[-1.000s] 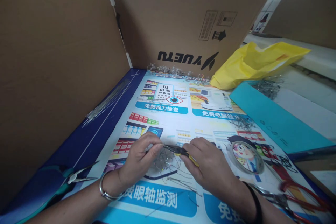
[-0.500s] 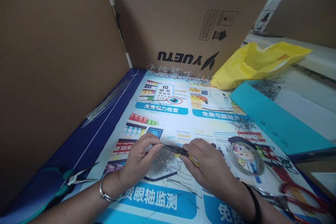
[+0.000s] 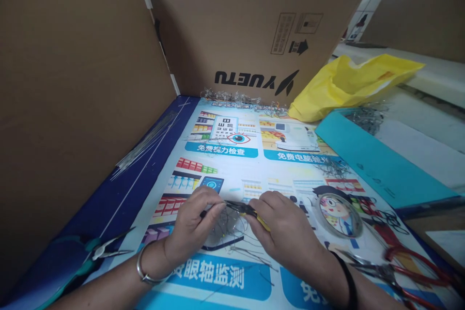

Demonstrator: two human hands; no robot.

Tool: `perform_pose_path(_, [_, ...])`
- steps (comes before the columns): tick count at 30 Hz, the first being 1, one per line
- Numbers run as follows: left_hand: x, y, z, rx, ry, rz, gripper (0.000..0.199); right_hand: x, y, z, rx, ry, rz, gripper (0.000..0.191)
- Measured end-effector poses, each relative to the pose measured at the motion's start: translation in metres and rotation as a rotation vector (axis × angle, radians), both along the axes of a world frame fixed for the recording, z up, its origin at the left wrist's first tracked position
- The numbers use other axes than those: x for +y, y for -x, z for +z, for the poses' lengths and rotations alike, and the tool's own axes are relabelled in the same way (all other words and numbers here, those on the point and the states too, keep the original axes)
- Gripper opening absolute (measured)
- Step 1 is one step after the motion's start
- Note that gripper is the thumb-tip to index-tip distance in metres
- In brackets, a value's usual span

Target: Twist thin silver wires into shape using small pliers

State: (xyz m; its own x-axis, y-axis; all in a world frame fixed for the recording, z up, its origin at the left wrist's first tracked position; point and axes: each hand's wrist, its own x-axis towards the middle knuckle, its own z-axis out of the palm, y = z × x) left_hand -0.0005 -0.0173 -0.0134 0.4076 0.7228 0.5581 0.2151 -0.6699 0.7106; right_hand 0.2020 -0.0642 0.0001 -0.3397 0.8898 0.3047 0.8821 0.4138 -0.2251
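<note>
My right hand (image 3: 281, 225) is wrapped round yellow-handled pliers (image 3: 244, 209), whose dark jaws point left. The fingertips of my left hand (image 3: 198, 220) are pinched together at the tip of those jaws; what they hold is too small to make out. Just below and between the hands lies a tangle of thin wire pieces (image 3: 227, 225) on the printed sheet (image 3: 214, 295). Loose dark wires (image 3: 250, 254) spread to the right of the tangle.
Green-handled pliers (image 3: 85, 266) lie open at lower left, red-handled scissors (image 3: 394, 271) at lower right beside a tape roll (image 3: 339, 215). Straight wires (image 3: 143, 147) lie left. Cardboard walls (image 3: 232, 19), a yellow bag (image 3: 348, 87) and a teal box (image 3: 381, 164) stand beyond.
The whole view has shifted slightly, with the scene a little further left. The pliers' jaws and my left fingertips still meet, at a slightly different angle.
</note>
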Motion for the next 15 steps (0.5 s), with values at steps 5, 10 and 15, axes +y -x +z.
perform_pose_path(5, [0.0002, -0.0006, 0.0020, 0.011, -0.039, 0.016, 0.012, -0.0020, 0.0033, 0.0001, -0.021, 0.029, -0.039, 0.017])
perform_pose_path(10, [-0.0008, -0.0003, 0.0022, 0.018, -0.024, 0.014, 0.011, -0.0022, 0.0063, 0.0029, -0.039, 0.044, -0.054, 0.015])
perform_pose_path(15, [-0.0025, 0.0001, 0.0041, 0.011, -0.020, 0.020, 0.011, -0.0025, 0.0059, 0.0071, -0.043, 0.068, -0.028, 0.018])
